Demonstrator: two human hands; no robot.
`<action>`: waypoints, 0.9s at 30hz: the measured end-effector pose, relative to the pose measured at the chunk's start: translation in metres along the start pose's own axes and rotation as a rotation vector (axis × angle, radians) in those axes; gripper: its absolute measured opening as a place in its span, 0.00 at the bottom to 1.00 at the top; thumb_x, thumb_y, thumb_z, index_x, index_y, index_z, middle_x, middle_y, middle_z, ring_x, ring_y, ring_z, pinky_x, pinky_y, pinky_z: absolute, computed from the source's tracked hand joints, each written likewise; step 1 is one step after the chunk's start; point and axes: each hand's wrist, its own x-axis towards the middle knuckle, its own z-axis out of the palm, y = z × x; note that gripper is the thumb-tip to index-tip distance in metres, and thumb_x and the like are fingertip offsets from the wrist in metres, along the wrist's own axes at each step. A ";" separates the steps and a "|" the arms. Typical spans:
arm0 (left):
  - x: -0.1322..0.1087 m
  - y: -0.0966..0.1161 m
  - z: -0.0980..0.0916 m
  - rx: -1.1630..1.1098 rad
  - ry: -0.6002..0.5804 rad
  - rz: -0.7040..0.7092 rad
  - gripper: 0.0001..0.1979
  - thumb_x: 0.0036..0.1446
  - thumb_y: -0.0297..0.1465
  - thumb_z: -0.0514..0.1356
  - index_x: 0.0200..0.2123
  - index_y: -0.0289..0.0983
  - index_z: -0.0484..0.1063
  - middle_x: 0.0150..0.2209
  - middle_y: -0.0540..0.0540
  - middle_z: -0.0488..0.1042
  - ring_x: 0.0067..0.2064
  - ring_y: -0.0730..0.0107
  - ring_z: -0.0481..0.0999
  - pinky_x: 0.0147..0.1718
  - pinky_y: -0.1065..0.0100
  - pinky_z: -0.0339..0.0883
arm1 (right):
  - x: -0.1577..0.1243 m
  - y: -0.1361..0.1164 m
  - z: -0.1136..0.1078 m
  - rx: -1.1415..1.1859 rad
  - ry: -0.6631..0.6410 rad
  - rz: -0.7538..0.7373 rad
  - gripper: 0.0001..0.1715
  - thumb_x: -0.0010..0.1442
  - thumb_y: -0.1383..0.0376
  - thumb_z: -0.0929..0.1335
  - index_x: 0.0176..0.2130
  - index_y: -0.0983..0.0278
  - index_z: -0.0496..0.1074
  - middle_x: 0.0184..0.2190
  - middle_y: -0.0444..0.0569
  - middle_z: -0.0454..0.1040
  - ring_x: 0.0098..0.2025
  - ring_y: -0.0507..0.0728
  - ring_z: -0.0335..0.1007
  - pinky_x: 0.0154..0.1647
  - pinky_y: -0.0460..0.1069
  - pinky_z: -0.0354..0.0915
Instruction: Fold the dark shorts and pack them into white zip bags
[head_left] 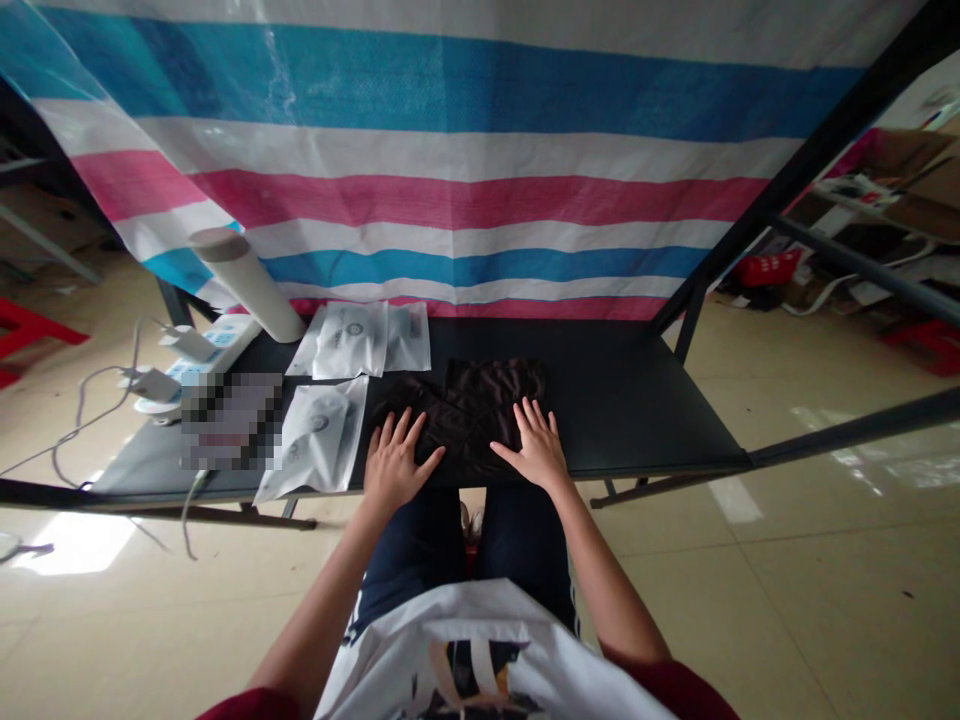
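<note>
A dark brown, shiny piece of cloth lies spread and wrinkled on the black table, close to its front edge. My left hand rests on the cloth's left part, fingers spread and palm down. On its right part lies my right hand, also flat with the fingers apart. Neither hand grips anything. What kind of garment or fabric piece the cloth is, I cannot tell. Just left of my left hand is a frosted plastic pouch with a round dark print.
Behind it lie more frosted pouches. A white bottle leans at the back left, near a power strip with plugged-in chargers and cables. A blurred-out flat object lies in front. A striped sheet hangs along the table's back.
</note>
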 end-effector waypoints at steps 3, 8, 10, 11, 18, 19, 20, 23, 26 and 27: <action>0.000 -0.002 0.002 -0.025 0.016 0.006 0.34 0.61 0.49 0.54 0.66 0.40 0.59 0.68 0.40 0.56 0.69 0.43 0.51 0.64 0.45 0.50 | -0.002 0.006 -0.004 0.265 0.131 0.005 0.48 0.58 0.42 0.66 0.66 0.66 0.58 0.66 0.59 0.59 0.69 0.65 0.51 0.69 0.65 0.46; -0.012 0.001 -0.003 -0.147 0.115 0.039 0.30 0.64 0.43 0.52 0.65 0.34 0.58 0.66 0.35 0.59 0.69 0.49 0.52 0.66 0.48 0.50 | -0.008 0.025 -0.016 0.648 0.415 0.070 0.30 0.63 0.50 0.64 0.56 0.66 0.70 0.58 0.59 0.71 0.63 0.63 0.63 0.63 0.61 0.61; -0.025 0.006 -0.009 -0.211 0.156 0.075 0.28 0.65 0.41 0.52 0.65 0.36 0.56 0.65 0.37 0.60 0.70 0.53 0.52 0.66 0.49 0.50 | -0.012 0.036 -0.021 0.657 0.499 0.121 0.27 0.64 0.51 0.64 0.53 0.66 0.73 0.55 0.59 0.73 0.60 0.63 0.66 0.62 0.62 0.62; -0.032 0.009 -0.012 -0.235 0.169 0.081 0.28 0.65 0.40 0.52 0.65 0.37 0.54 0.65 0.37 0.59 0.70 0.54 0.51 0.66 0.50 0.51 | -0.014 0.043 -0.022 0.638 0.524 0.142 0.26 0.63 0.51 0.64 0.51 0.66 0.73 0.54 0.59 0.74 0.59 0.63 0.67 0.62 0.62 0.62; -0.080 0.002 -0.008 -0.249 0.204 -0.099 0.34 0.65 0.42 0.51 0.68 0.35 0.45 0.68 0.29 0.50 0.70 0.46 0.48 0.63 0.44 0.55 | -0.024 0.072 -0.021 0.546 0.527 0.199 0.24 0.62 0.52 0.65 0.48 0.66 0.75 0.51 0.59 0.76 0.55 0.64 0.72 0.59 0.63 0.65; -0.083 -0.001 -0.004 -0.237 0.204 -0.115 0.35 0.65 0.43 0.51 0.68 0.34 0.44 0.68 0.28 0.48 0.71 0.45 0.46 0.63 0.43 0.55 | -0.023 0.073 -0.019 0.565 0.528 0.215 0.24 0.62 0.52 0.65 0.48 0.66 0.75 0.50 0.60 0.76 0.55 0.64 0.72 0.58 0.63 0.65; -0.084 -0.005 -0.001 -0.223 0.202 -0.124 0.35 0.65 0.44 0.51 0.68 0.33 0.43 0.69 0.28 0.47 0.71 0.44 0.44 0.63 0.42 0.54 | -0.023 0.073 -0.018 0.584 0.535 0.231 0.24 0.62 0.52 0.64 0.47 0.66 0.75 0.50 0.60 0.77 0.54 0.64 0.72 0.58 0.63 0.65; -0.080 -0.009 0.006 -0.213 0.177 -0.155 0.37 0.64 0.45 0.51 0.68 0.32 0.45 0.68 0.27 0.51 0.71 0.43 0.43 0.64 0.39 0.51 | -0.022 0.071 -0.016 0.607 0.565 0.270 0.24 0.62 0.52 0.64 0.47 0.67 0.75 0.50 0.60 0.77 0.53 0.64 0.73 0.56 0.62 0.67; -0.063 0.003 -0.001 -0.276 0.132 -0.189 0.37 0.64 0.45 0.52 0.69 0.34 0.45 0.67 0.30 0.56 0.71 0.44 0.46 0.64 0.38 0.49 | -0.023 0.067 -0.016 0.557 0.550 0.282 0.24 0.62 0.52 0.63 0.46 0.65 0.76 0.48 0.59 0.78 0.50 0.63 0.75 0.55 0.61 0.67; -0.054 0.012 -0.007 -0.307 0.120 -0.183 0.37 0.64 0.44 0.52 0.69 0.35 0.44 0.67 0.32 0.56 0.71 0.45 0.46 0.64 0.39 0.49 | -0.023 0.066 -0.017 0.538 0.539 0.282 0.23 0.62 0.52 0.64 0.45 0.65 0.76 0.47 0.58 0.78 0.50 0.63 0.75 0.55 0.60 0.67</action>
